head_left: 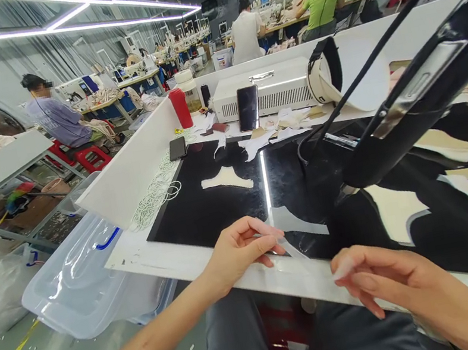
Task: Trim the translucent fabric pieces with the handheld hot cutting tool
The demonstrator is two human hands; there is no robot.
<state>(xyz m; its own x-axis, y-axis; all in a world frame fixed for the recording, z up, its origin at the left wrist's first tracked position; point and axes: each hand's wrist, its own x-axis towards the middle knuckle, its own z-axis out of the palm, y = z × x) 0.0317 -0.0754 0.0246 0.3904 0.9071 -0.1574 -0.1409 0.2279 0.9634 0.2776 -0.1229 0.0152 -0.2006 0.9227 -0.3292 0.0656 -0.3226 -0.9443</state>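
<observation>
My left hand is closed at the front edge of the black mat, thumb and fingertips pinching a thin translucent strip. The strip slants down to the right and fades against the white table edge. My right hand is curled at its other side, fingertips pressed together on what looks like the strip's other end. Just beyond my left hand a grey translucent curved piece lies flat on the mat. A cream cut piece rests farther back.
Pale green elastic loops pile along the left of the black mat. A black lamp arm crosses the right side above cream pieces. Behind stand a phone, a white machine box and a red cup. Other people sit farther off.
</observation>
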